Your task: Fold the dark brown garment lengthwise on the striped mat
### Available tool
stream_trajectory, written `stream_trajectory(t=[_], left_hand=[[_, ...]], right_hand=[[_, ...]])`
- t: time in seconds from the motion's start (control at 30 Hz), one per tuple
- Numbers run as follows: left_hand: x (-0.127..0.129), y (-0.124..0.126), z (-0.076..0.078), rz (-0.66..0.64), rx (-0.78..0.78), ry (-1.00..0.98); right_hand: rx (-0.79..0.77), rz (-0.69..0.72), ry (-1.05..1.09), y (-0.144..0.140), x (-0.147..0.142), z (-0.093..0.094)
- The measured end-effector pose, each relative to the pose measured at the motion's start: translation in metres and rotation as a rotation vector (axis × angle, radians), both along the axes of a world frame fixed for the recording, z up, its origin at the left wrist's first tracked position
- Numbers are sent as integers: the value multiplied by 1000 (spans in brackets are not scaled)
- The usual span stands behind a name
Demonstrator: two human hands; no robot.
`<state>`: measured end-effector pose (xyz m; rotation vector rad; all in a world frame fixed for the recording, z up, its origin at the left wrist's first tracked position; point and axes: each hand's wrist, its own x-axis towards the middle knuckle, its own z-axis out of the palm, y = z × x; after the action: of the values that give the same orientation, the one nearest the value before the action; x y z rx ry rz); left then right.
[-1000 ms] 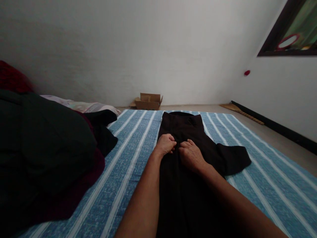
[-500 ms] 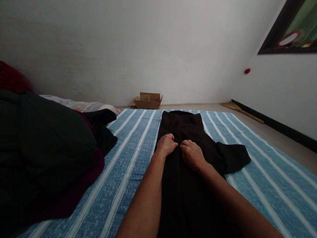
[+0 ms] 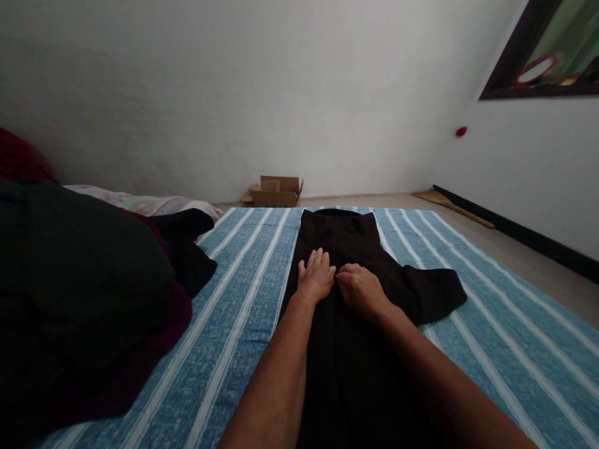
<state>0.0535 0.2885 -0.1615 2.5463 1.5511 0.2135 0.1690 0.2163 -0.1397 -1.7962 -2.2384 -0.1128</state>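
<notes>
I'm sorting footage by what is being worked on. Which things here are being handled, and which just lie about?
Being handled:
- black garment, spread flat on the striped blue sheet
- left hand, fingers flat on it
- right hand, curled, resting on it

Lying about:
- dark clothes pile on the left
- cardboard box by the wall

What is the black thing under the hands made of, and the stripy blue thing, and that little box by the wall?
The black garment looks like soft, matte woven cloth: it lies limp and flat, with a floppy sleeve. The blue striped mat seems a coarse woven fabric, judging by its speckled weave, though that is not certain. The box looks like plain brown cardboard, with open flaps.
</notes>
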Motion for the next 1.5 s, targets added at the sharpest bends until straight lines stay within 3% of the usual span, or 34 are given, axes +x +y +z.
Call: stream_trajectory(t=[0.07,0.2,0.37,0.5,0.67,0.83,0.93,1.07,1.17,1.27,1.33,1.43,1.5], left_hand=[[0,-1,-2,17,-12,40],[-1,0,-3,19,-19,85],[0,1,-1,21,-36,96],[-1,2,-1,15,-34,102],[-1,5,-4,15,-14,98],[-1,5,-3,15,-9,92],[-1,5,0,16,-31,97],[-1,4,3,19,-42,105],[0,5,3,15,-44,90],[0,5,3,18,-47,76],[0,5,4,22,-55,73],[0,6,6,18,-65,73],[0,7,6,21,-65,76]], right_hand=[[77,-56,73,-2,10,9],[138,-308,93,-2,44,24],[-80,-599,-6,-7,100,19],[-278,-713,-84,-15,136,9],[-406,-692,1,-23,163,7],[-394,-471,139,-32,177,16],[-245,-427,292,-46,178,30],[84,-340,877,-87,177,56],[151,-287,1145,-122,185,65],[62,-404,1075,-148,203,55],[-102,-488,983,-159,214,42],[-345,-493,952,-171,225,23],[-361,-519,960,-174,229,15]])
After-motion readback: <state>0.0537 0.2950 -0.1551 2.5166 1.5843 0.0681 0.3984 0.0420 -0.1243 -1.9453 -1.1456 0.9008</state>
